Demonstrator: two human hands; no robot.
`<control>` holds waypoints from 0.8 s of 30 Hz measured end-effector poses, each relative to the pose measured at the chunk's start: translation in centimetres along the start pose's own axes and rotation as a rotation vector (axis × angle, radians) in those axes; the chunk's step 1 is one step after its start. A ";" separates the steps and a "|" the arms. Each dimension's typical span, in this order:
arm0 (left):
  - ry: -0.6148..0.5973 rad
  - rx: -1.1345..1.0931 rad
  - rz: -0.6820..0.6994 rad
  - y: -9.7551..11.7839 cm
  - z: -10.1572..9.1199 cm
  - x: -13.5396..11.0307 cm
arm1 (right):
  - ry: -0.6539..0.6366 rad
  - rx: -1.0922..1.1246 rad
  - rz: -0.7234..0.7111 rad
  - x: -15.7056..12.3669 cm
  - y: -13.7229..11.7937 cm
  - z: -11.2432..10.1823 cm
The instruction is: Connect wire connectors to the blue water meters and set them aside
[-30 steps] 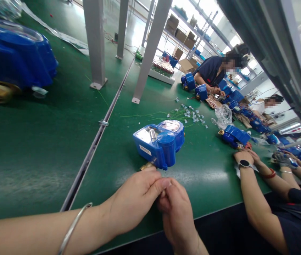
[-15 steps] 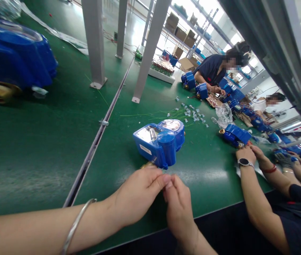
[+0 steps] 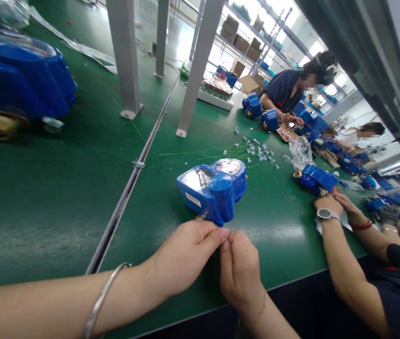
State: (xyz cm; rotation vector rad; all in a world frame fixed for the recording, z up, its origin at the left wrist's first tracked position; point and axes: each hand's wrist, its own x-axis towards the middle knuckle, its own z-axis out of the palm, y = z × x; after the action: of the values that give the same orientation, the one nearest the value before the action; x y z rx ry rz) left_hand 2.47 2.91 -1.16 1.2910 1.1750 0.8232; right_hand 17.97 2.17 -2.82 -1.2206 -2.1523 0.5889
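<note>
A blue water meter (image 3: 213, 189) with a clear dial cover and a brass fitting lies on the green table (image 3: 61, 188), right in front of me. My left hand (image 3: 185, 256), with a thin bangle on its wrist, is closed in a pinch at the meter's near bottom corner. My right hand (image 3: 239, 273) is closed too, and its fingertips meet the left hand's just below the meter. Whatever is pinched between them is too small to make out.
A large blue meter (image 3: 19, 80) lies at the far left. Grey posts (image 3: 124, 56) stand behind, and a metal rail (image 3: 129, 188) runs along the table. Small clear parts and green wires (image 3: 252, 150) lie beyond. A co-worker's hands (image 3: 330, 205) work on another blue meter (image 3: 314, 179) at right.
My two hands have shifted slightly up toward the meter's near corner, fingertips still pinched together. The co-worker's hands at right moved a little closer to their meter.
</note>
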 end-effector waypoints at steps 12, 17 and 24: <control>0.021 -0.163 -0.035 0.3 0.4 0.0 | -0.164 1.283 0.820 2.0 -1.4 0.5; 0.016 -0.303 -0.071 0.4 0.2 0.0 | -0.059 0.426 0.399 0.9 -1.0 0.0; 0.082 -0.403 -0.175 0.3 0.8 -0.2 | 0.013 -0.197 -0.162 1.3 0.4 0.0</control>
State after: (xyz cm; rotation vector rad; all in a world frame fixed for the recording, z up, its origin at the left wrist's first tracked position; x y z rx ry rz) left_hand 3.22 2.53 -0.89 0.8205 1.1001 0.9330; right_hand 17.65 3.51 -2.73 -1.1316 -2.3140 0.3049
